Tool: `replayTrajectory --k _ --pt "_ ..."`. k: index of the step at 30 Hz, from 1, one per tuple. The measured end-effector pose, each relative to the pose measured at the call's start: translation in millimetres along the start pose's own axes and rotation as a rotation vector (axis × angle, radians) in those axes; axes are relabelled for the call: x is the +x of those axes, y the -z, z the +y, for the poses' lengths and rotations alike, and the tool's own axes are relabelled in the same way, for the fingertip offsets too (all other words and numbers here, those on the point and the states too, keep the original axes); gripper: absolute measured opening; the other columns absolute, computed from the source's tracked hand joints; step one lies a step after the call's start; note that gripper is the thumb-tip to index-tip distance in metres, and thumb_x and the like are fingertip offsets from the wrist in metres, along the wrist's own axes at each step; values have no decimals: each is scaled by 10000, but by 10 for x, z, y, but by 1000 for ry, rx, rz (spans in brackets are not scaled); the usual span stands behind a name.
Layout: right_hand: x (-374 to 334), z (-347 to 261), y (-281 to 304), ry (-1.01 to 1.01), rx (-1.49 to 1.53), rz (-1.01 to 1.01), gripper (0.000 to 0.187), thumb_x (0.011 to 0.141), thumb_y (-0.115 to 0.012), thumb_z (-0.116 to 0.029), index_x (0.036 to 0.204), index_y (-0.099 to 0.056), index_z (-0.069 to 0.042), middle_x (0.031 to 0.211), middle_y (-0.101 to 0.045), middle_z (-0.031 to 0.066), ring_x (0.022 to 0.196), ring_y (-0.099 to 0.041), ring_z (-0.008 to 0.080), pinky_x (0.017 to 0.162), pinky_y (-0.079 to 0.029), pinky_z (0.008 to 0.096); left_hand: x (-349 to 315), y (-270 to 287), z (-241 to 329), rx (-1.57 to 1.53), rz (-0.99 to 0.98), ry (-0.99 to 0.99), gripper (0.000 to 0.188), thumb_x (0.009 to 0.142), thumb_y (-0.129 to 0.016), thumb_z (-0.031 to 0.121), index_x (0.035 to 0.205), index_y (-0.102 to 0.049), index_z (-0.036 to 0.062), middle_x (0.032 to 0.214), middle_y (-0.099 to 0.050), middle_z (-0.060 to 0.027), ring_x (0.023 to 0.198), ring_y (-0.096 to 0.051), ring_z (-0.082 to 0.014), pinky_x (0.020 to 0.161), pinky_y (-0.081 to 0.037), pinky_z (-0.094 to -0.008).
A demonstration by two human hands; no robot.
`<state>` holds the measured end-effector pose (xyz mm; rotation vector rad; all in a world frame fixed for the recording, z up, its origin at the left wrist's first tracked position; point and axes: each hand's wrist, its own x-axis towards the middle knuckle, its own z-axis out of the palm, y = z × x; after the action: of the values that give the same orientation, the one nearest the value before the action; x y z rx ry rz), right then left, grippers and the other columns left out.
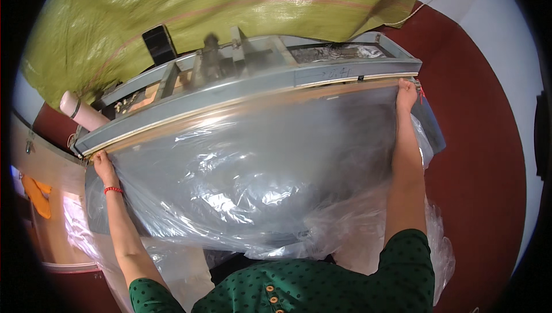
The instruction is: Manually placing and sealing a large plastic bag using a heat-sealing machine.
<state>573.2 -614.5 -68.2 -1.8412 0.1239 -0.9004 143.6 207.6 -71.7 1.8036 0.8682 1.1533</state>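
Note:
A wide sheet of clear plastic film [236, 192] stretches across a dark work surface between my hands. My left hand [103, 169], with a red bead bracelet at its wrist, is closed on the film's far left corner. At the far right corner my right hand [406, 95] is closed on the film too, its fingers bunched. The film's far edge lies along a pale strip under a long grey metal frame [241, 90]. Loose film hangs in folds toward my body. What lies under the bunched fingers is hidden.
A black phone [159, 45] leans behind the frame. A pink cylindrical bottle [83, 111] rests at its left end. Trays in the frame hold small bits and crumpled foil-like scraps [368, 52]. A yellow-green woven sheet [230, 2] hangs behind. Red-brown floor [477, 157] lies to the right.

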Motion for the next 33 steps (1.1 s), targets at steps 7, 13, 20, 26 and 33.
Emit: replayTrajectory --k 7,13,20,26,33 --pt "124 104 24 -49 -103 83 116 803 -574 -134 788 -527 -29 679 -572 58 561 -529 131 527 -435 267 0 51 51 -87 135 -76 211 854 -528 155 673 -429 110 645 -406 64 574 -342 -34 503 -283 -188" --pt "11 -34 98 -124 219 25 105 840 -530 -126 864 -497 -30 694 -543 63 496 -495 126 423 -407 249 -92 67 149 -295 109 101 136 850 -502 155 736 -455 98 661 -476 10 588 -452 -72 497 -380 -212" --pt "-491 -1028 -74 246 -171 208 233 819 -575 -159 990 -537 -5 876 -585 107 798 -563 184 746 -440 286 -443 237 717 -303 -157 63 48 841 -490 114 829 -507 71 729 -494 13 657 -487 -82 584 -414 -218" --pt "-2108 -3014 -878 587 229 -561 165 761 -612 -104 898 -568 -24 907 -569 90 873 -536 213 792 -415 311 -980 911 1388 -288 -329 -129 39 820 -494 44 852 -501 65 790 -481 26 754 -482 -71 720 -386 -210" --pt "-3901 -4316 -1011 722 354 -1311 316 725 -669 -293 881 -619 -22 838 -604 105 798 -570 235 697 -448 328 -1462 1691 1766 -229 -202 -149 51 811 -533 59 852 -508 75 791 -463 44 766 -434 -47 700 -347 -187"
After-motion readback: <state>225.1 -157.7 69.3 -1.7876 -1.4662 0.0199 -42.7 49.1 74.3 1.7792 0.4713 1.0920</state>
